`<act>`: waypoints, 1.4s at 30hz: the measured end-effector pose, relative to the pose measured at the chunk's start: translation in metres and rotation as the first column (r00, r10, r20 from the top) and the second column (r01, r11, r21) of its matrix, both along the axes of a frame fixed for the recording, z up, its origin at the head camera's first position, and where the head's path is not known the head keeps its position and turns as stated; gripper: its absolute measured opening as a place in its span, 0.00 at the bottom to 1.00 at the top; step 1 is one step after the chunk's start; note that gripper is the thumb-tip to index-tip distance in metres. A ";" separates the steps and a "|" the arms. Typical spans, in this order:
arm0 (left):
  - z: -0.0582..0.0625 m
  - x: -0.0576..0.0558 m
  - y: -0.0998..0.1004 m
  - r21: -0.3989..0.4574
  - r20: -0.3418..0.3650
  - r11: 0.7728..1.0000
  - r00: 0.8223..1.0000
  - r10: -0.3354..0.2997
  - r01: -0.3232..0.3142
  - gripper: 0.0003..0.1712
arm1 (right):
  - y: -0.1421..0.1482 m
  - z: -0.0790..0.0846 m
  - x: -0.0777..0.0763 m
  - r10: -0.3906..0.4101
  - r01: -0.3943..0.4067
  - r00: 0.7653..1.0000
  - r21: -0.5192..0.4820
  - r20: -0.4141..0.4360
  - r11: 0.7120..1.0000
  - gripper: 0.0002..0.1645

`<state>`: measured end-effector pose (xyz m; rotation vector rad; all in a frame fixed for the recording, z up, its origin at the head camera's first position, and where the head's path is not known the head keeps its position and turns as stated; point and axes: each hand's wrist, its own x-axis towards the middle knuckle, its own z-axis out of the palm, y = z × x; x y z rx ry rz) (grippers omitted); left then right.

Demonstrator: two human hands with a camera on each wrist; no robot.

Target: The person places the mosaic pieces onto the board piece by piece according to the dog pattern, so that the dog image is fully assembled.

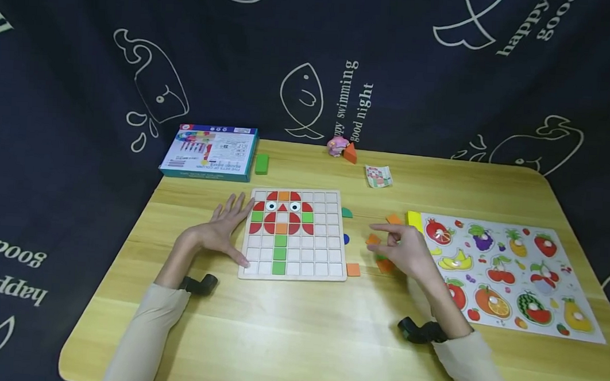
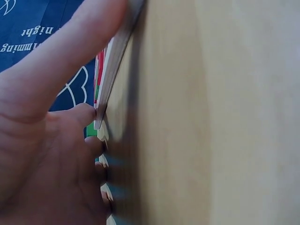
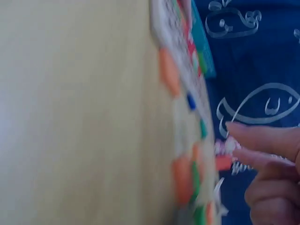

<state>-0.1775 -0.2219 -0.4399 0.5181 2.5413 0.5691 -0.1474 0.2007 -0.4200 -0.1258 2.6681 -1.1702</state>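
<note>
A square wooden grid board (image 1: 313,271) lies on the table, with red, green, orange and white-and-black eye tiles (image 1: 282,206) forming a flower-like figure on a green stem. My left hand (image 1: 217,232) spreads its fingers along the board's left edge; its thumb (image 2: 70,51) touches the near left corner. To the board's right hovers my right hand (image 1: 402,247), index finger and thumb held apart, the other fingers bent, nothing visible between them. Below it are loose orange and green pieces (image 1: 384,265), partly hidden. An orange square (image 1: 352,269) lies by the board's right edge.
A fruit puzzle board (image 1: 513,276) covers the right side, a yellow block (image 1: 414,219) at its corner. At the back are a boxed toy set (image 1: 208,154), a green block (image 1: 262,164), a pink figure (image 1: 336,146) and a small picture card (image 1: 379,176).
</note>
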 end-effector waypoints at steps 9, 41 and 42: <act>0.002 0.000 -0.003 -0.025 0.012 0.999 0.999 0.048 -0.048 0.85 | 0.008 -0.021 -0.010 -0.049 0.048 0.998 0.036 0.029 0.998 0.21; 0.003 -0.011 0.003 -0.076 0.026 0.997 1.000 0.011 -0.009 0.86 | -0.127 -0.016 -0.025 0.176 -0.175 0.984 -0.077 0.010 0.982 0.13; 0.003 -0.011 0.003 -0.077 0.024 0.997 1.000 0.009 -0.007 0.86 | -0.127 -0.016 -0.025 0.177 -0.176 0.984 -0.086 0.008 0.981 0.13</act>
